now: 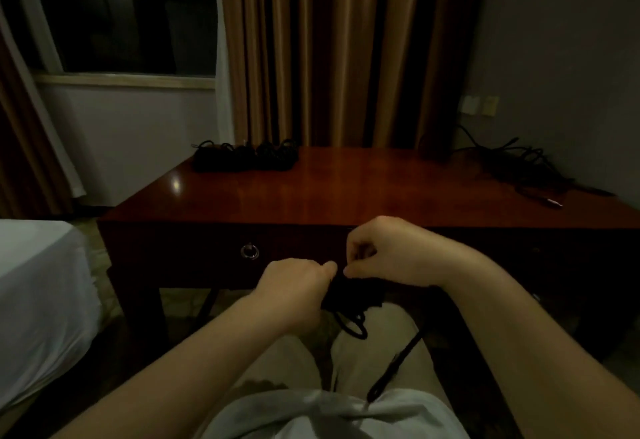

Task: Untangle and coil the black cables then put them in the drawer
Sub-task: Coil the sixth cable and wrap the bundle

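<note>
Head view: 2 hands, left hand [298, 286] and right hand [388, 251], grip 1 black cable [353, 303].

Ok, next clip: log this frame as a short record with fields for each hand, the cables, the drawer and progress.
left hand: left hand grips the black cable bundle over the lap
right hand: right hand pinches the same bundle from above
loose end: one cable end hangs down toward the lap
coiled cables: coiled pile at the desk's far left
tangled cables: tangled pile at the far right
drawer: drawer shut, ring handle untouched
progress: still coiling; nothing seen stowed yet
</note>
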The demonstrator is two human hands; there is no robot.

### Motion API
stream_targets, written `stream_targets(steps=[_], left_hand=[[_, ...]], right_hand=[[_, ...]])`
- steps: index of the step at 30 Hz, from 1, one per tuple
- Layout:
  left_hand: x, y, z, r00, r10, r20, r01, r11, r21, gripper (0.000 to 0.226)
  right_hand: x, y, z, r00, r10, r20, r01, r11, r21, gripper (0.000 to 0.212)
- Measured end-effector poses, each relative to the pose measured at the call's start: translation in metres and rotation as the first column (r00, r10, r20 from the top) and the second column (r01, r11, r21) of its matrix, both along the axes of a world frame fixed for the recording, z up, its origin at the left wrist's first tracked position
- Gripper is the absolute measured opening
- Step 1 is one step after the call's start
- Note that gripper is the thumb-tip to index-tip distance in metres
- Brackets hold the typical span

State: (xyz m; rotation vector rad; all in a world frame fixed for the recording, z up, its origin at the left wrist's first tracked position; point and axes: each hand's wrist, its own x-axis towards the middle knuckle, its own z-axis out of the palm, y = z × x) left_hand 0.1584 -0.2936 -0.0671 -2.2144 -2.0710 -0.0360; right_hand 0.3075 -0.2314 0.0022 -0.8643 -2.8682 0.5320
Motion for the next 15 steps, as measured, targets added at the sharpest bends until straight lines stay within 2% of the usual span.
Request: stream_targets(steps=[2,3,5,6,7,9,11,12,13,15], left_hand=[[-0.002,-0.006,0.006,0.991,-0.131,-0.026,0.128,0.987,-0.096,0.021],[-0.002,-0.010,0.010,0.982,-0.187,0.020,0.188,0.973,-0.133,0.019],[-0.001,-0.021,0.019,0.927,-0.232,0.294,0.286,0.946,-0.156,0.021],[0.000,-0.029,0.025,0.848,-0.224,0.480,0.321,0.938,-0.129,0.027],[0.000,-0.036,0.031,0.729,-0.213,0.650,0.344,0.935,-0.080,0.034],[0.000,-0.044,0.042,0.436,-0.221,0.873,0.308,0.948,0.086,0.050],[-0.005,-0.042,0.048,0.155,-0.217,0.964,0.074,0.975,0.208,0.055],[-0.010,-0.036,0.049,0.096,-0.207,0.973,-0.082,0.973,0.215,0.054],[-0.016,-0.028,0.050,0.140,-0.181,0.974,-0.228,0.951,0.210,0.054],[-0.028,-0.015,0.043,0.355,-0.045,0.934,-0.418,0.886,0.202,0.056]], right_hand=[[0.000,0.014,0.002,1.000,0.023,-0.007,-0.024,0.975,-0.221,0.011],[-0.001,0.022,0.001,1.000,0.024,0.003,-0.022,0.949,-0.315,0.011],[-0.004,0.033,-0.006,0.998,0.057,-0.007,-0.054,0.898,-0.438,0.012],[-0.005,0.035,-0.010,0.997,0.051,-0.057,-0.072,0.870,-0.488,0.014],[-0.006,0.038,-0.018,0.990,0.000,-0.141,-0.077,0.837,-0.542,0.018],[-0.003,0.040,-0.040,0.937,-0.229,-0.262,-0.010,0.735,-0.678,0.041],[0.001,0.030,-0.068,0.902,-0.350,-0.252,0.052,0.669,-0.741,0.043],[0.001,0.022,-0.080,0.902,-0.356,-0.244,0.075,0.686,-0.724,0.038],[0.000,0.013,-0.089,0.899,-0.360,-0.251,0.100,0.725,-0.681,0.036],[-0.005,-0.009,-0.093,0.909,-0.318,-0.271,0.132,0.834,-0.536,0.034]])
